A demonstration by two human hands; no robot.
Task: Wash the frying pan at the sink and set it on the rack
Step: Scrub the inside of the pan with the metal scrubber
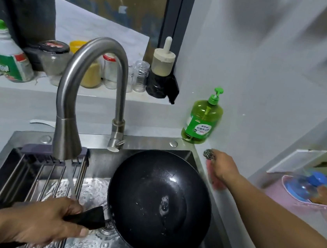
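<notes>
Head view: we are gripping the frying pan (158, 203) by its handle with our left hand (46, 218) inside the sink (197, 158), while our right hand (222, 167) is closing on the steel scourer (208, 153) beside that sink, risking scratching the pan's dark coating.

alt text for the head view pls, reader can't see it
A person's left hand grips the handle of a black round frying pan held over a steel sink, while the right hand reaches a steel-wool scourer on the counter. Water runs from the curved steel faucet onto a metal roll-up rack; a green dish-soap pump bottle stands behind.
</notes>
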